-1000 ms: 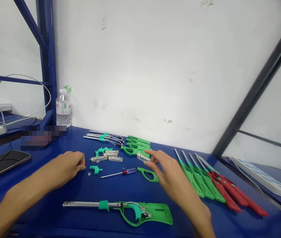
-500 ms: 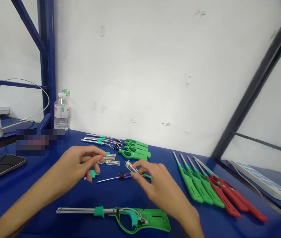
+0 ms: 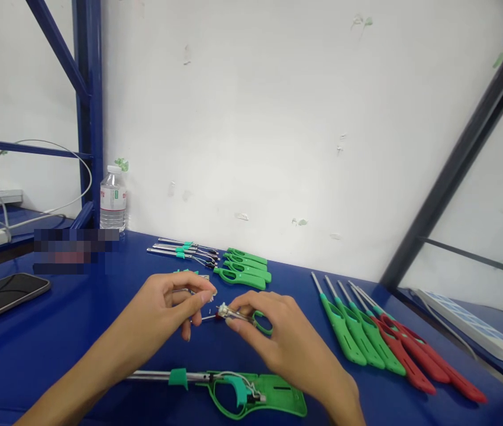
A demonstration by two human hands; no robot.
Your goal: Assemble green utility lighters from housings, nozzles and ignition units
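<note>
My right hand [image 3: 280, 331] pinches a small clear lighter fuel tank [image 3: 230, 312], its white valve end facing left. Close by on the left, my left hand [image 3: 169, 305] is closed in a pinch, with a tiny whitish part [image 3: 213, 292] at its fingertips. The two hands are apart by a small gap. Below them lies an opened long-neck lighter: a green half shell [image 3: 284, 387] holding a metal tube [image 3: 147, 376], a teal trigger [image 3: 239, 390] and wires. Behind the hands, a screwdriver [image 3: 209, 318] is mostly hidden.
Several green handle shells [image 3: 245, 277] and metal lighter tubes [image 3: 171, 254] lie at the back. On the right rest several green lighters [image 3: 344, 337] and red lighters [image 3: 411, 364]. A phone [image 3: 7, 299] is at left, a water bottle [image 3: 113, 201] by the blue post, a power strip [image 3: 477, 334] far right.
My left hand has moved right and slightly down, closer to the fuel tank. The tank has shifted slightly left and down and now lies flatter in my right hand.
</note>
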